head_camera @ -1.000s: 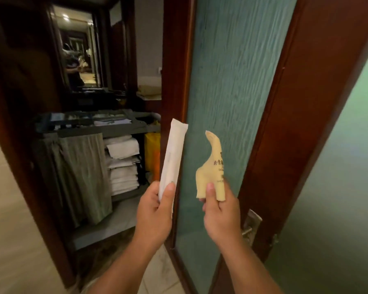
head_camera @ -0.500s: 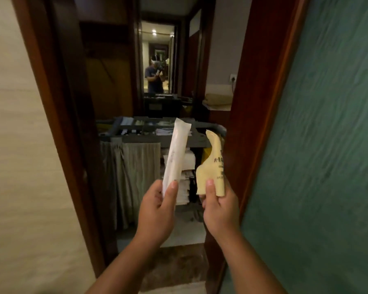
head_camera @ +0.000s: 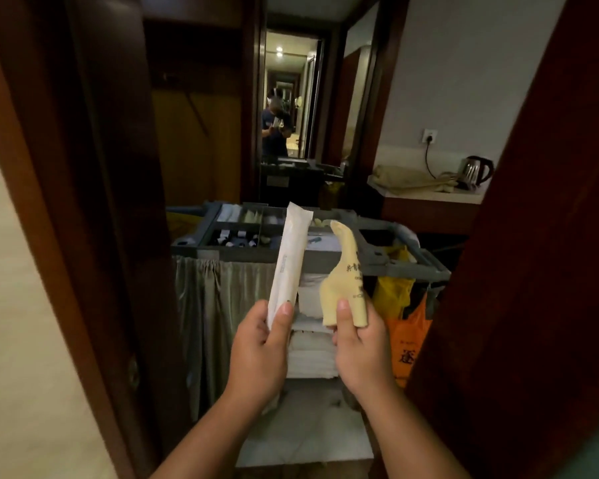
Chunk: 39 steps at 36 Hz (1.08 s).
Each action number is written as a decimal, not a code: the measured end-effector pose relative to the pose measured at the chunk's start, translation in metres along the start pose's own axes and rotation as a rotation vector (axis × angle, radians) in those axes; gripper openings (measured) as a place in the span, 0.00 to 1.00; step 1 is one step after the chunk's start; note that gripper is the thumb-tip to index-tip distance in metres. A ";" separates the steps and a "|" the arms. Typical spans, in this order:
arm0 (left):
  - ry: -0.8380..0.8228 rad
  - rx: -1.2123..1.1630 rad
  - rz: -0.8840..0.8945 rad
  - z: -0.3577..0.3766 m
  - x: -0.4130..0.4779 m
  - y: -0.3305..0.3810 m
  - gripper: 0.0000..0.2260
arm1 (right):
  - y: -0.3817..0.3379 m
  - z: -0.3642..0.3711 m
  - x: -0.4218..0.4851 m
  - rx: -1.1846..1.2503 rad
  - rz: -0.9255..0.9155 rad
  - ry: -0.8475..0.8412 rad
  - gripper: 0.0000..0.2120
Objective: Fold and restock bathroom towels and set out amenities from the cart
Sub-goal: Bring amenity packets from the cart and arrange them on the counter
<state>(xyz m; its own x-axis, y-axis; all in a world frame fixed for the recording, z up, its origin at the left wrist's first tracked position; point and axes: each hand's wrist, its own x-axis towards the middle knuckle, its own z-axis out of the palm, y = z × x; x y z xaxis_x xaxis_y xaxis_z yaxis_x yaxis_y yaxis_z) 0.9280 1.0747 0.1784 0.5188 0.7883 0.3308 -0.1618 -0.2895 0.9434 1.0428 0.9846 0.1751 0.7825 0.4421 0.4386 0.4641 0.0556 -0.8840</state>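
Since half a second ago my view has closed in on the doorway, and the cart now stands square ahead and larger, while both hands keep the same holds.

To my right the dark red-brown wooden door frame (head_camera: 533, 236) is smooth and hard. Beyond it, the grey plastic housekeeping cart (head_camera: 377, 262) carries a compartmented top tray. A grey-green pleated curtain (head_camera: 218, 305) hangs limp over its left half. Beside the curtain, the folded white towels (head_camera: 312, 354) sit stacked on the shelf, thick and soft. I judge they would take both palms under the pile. An orange plastic bag (head_camera: 408, 337) hangs crinkled at the cart's right end.

Both amenities are up in front of me, between my face and the cart. The long white paper-wrapped sachet (head_camera: 289, 257) stands nearly upright, narrow and flat-ended. It looks feather-light, and since it holds its line it likely has something stiff inside. The matt wrap should grip well but would crease if squeezed. The cream-yellow soft packet (head_camera: 343, 281), printed with dark characters, is limper and its top corner droops over. I take it for thin film, light and a little slippery, best held low where it is widest.

My left hand (head_camera: 260, 354) pinches the sachet's lower end between thumb and fingers. My right hand (head_camera: 360, 350) pinches the packet's bottom edge, thumb in front and fingers behind.
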 end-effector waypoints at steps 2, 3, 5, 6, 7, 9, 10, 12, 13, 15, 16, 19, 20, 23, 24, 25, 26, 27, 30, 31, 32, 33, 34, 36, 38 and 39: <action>-0.013 -0.004 -0.007 -0.002 0.030 -0.011 0.15 | 0.005 0.015 0.024 -0.018 -0.025 0.030 0.20; -0.015 0.004 -0.007 -0.003 0.044 -0.016 0.16 | 0.010 0.023 0.035 -0.033 -0.030 0.045 0.17; -0.015 0.014 -0.011 -0.003 0.072 -0.027 0.16 | 0.020 0.038 0.057 -0.048 -0.020 0.053 0.15; -0.014 0.013 -0.012 -0.003 0.085 -0.032 0.15 | 0.026 0.045 0.067 -0.046 -0.004 0.056 0.16; -0.016 0.013 -0.010 -0.002 0.097 -0.037 0.15 | 0.033 0.051 0.078 -0.042 0.013 0.058 0.16; -0.022 0.018 -0.015 0.001 0.122 -0.050 0.14 | 0.043 0.062 0.101 -0.040 0.040 0.053 0.11; -0.023 0.027 -0.021 0.003 0.135 -0.056 0.13 | 0.050 0.067 0.113 -0.041 0.055 0.052 0.09; -0.021 0.049 -0.036 0.010 0.162 -0.069 0.13 | 0.065 0.077 0.137 -0.014 0.082 0.053 0.09; -0.015 0.048 -0.045 0.014 0.174 -0.075 0.12 | 0.072 0.082 0.150 -0.002 0.091 0.053 0.09; 0.005 0.050 -0.057 0.025 0.200 -0.086 0.11 | 0.086 0.090 0.175 0.015 0.110 0.048 0.10; 0.013 0.062 -0.052 0.031 0.213 -0.091 0.11 | 0.093 0.093 0.189 0.031 0.124 0.043 0.11; 0.021 0.083 -0.006 0.050 0.254 -0.104 0.13 | 0.111 0.103 0.234 0.080 0.110 0.024 0.12; 0.029 0.100 -0.005 0.056 0.269 -0.108 0.13 | 0.116 0.105 0.250 0.075 0.088 0.010 0.13; 0.066 0.178 -0.010 0.074 0.318 -0.124 0.16 | 0.133 0.114 0.298 0.061 0.051 -0.051 0.14; 0.080 0.206 -0.009 0.079 0.333 -0.129 0.16 | 0.138 0.117 0.314 0.072 0.054 -0.059 0.14; 0.091 0.222 -0.001 0.084 0.348 -0.133 0.17 | 0.143 0.120 0.330 0.081 0.062 -0.061 0.15; 0.101 0.234 0.006 0.089 0.363 -0.137 0.17 | 0.147 0.124 0.346 0.086 0.076 -0.063 0.16; 0.109 0.243 0.009 0.093 0.378 -0.141 0.16 | 0.153 0.127 0.362 0.086 0.094 -0.064 0.17; 0.116 0.240 -0.016 0.106 0.418 -0.156 0.12 | 0.169 0.138 0.403 0.059 0.138 -0.069 0.18; 0.116 0.233 -0.021 0.109 0.430 -0.161 0.12 | 0.176 0.143 0.414 0.055 0.151 -0.075 0.16; 0.116 0.230 -0.028 0.112 0.440 -0.165 0.12 | 0.182 0.147 0.424 0.060 0.168 -0.084 0.14; 0.118 0.229 -0.038 0.115 0.451 -0.170 0.13 | 0.189 0.152 0.434 0.068 0.182 -0.095 0.12; 0.124 0.231 -0.056 0.117 0.462 -0.176 0.12 | 0.196 0.157 0.443 0.074 0.192 -0.105 0.11; 0.136 0.236 -0.095 0.120 0.485 -0.188 0.12 | 0.209 0.170 0.464 0.090 0.211 -0.116 0.11; 0.130 0.205 -0.110 0.121 0.511 -0.204 0.15 | 0.221 0.182 0.487 0.108 0.216 -0.117 0.09; 0.125 0.186 -0.113 0.121 0.525 -0.214 0.17 | 0.229 0.190 0.499 0.102 0.207 -0.122 0.10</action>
<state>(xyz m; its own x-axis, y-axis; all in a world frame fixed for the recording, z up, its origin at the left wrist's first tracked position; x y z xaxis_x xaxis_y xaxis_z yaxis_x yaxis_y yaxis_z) 1.3367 1.4850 0.1481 0.4154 0.8789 0.2344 0.0545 -0.2813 0.9581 1.4606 1.3877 0.1604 0.7978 0.5576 0.2294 0.2504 0.0396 -0.9673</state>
